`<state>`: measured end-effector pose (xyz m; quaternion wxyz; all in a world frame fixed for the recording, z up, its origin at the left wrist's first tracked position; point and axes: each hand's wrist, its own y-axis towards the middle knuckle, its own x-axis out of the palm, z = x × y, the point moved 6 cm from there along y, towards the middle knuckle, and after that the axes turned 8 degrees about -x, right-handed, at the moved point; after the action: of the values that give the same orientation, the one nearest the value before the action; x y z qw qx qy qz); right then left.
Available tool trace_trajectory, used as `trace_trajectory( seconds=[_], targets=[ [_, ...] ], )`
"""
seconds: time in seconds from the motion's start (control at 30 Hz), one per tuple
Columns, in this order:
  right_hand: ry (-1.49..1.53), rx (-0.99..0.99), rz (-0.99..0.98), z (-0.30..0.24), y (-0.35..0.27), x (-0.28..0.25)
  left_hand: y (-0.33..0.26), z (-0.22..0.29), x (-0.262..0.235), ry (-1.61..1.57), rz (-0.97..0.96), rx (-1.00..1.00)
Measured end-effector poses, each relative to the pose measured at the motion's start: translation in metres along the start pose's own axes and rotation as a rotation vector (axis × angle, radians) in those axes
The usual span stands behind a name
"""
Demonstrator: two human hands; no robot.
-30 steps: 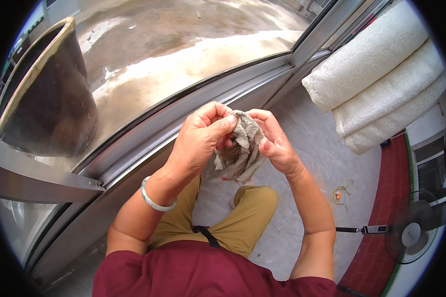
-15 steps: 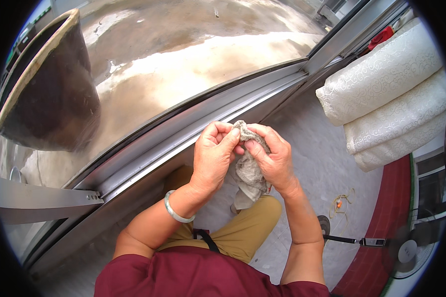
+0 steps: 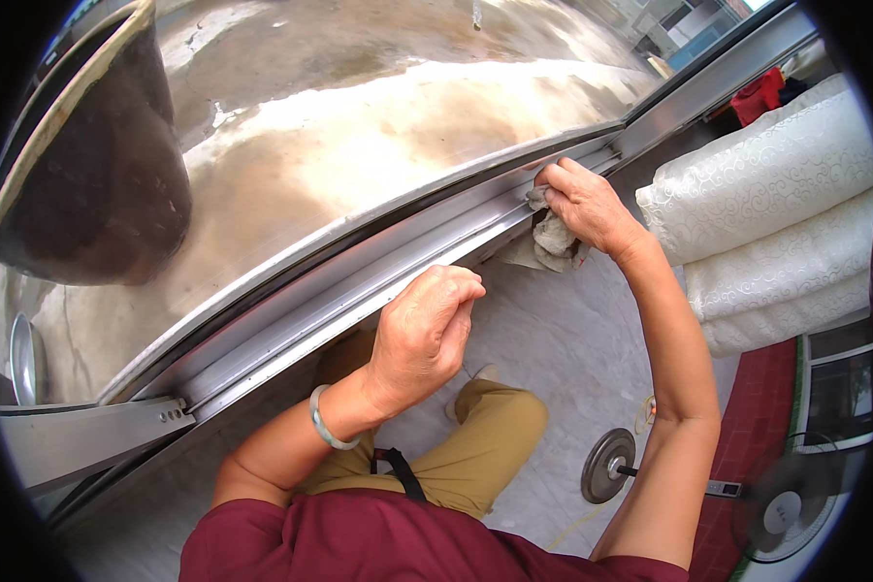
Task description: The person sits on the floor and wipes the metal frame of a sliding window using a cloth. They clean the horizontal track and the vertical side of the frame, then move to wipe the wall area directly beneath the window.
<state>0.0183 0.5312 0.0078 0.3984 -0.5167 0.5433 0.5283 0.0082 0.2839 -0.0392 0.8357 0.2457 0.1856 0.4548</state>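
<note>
A grubby grey-white rag (image 3: 555, 241) is bunched in my right hand (image 3: 594, 209), its loose end hanging below the fingers. That hand has the rag against the silver metal window track (image 3: 475, 225), near the track's far right end. My left hand (image 3: 423, 335), a pale bangle (image 3: 328, 419) on its wrist, is curled into a loose fist just on the near side of the track. Nothing shows in its fingers.
Outside the track, a large dark pot (image 3: 102, 175) and a metal basin (image 3: 26, 359) stand at the left. White patterned rolls (image 3: 766, 165) lie at the right. Behind my right arm are a round weight plate (image 3: 608, 466) and a fan (image 3: 784, 512).
Both hands held the rag together before. The left has let go and closed lower down; the right has carried the rag away to the right, onto the track.
</note>
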Motion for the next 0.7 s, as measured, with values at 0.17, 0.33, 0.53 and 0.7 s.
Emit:
trace_trajectory(
  seconds=[0.17, 0.33, 0.53, 0.7],
  targets=[
    [-0.156, -0.033, -0.163, -0.012, 0.009, 0.001, 0.010, 0.009, 0.005, -0.075, -0.009, -0.074],
    [-0.285, 0.031, -0.198, -0.023, 0.010, 0.006, 0.054, 0.015, 0.029, 0.047, 0.052, -0.089],
    [0.005, 0.157, -0.155, -0.008, 0.013, 0.005, 0.074, -0.024, 0.089, 0.217, -0.241, -0.283],
    [0.117, 0.176, -0.207, -0.004, 0.011, 0.007, 0.078, -0.034, 0.096, 0.193, -0.190, -0.271]
  ],
)
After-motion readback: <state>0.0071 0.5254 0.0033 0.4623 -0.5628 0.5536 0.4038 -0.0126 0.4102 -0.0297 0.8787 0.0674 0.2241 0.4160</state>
